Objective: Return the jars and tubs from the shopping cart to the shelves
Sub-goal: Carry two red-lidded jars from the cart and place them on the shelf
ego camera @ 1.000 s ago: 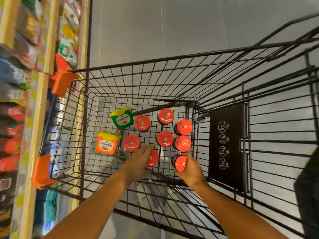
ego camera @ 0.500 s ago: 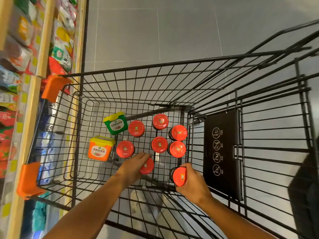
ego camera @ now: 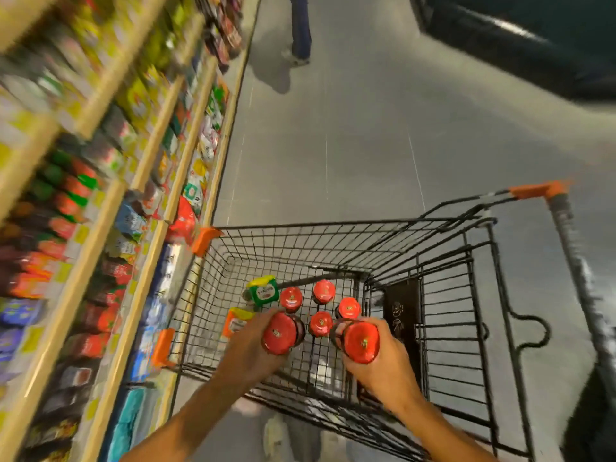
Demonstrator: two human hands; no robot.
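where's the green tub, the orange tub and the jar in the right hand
green tub (ego camera: 265,292): head view, on its green front label
orange tub (ego camera: 236,323): head view, on its visible orange side
jar in the right hand (ego camera: 361,342): head view, on its red lid

floor: grey tiles | far aisle: person's legs

The shelves on the left are smeared by motion blur, so no packet label reads. The orange tub lies half behind the left hand, and the jar bodies vanish under their red lids (labels too small to read). A far person is cut off at the top edge, only legs showing. Both forearms run out of the bottom edge. The cart handle blurs.
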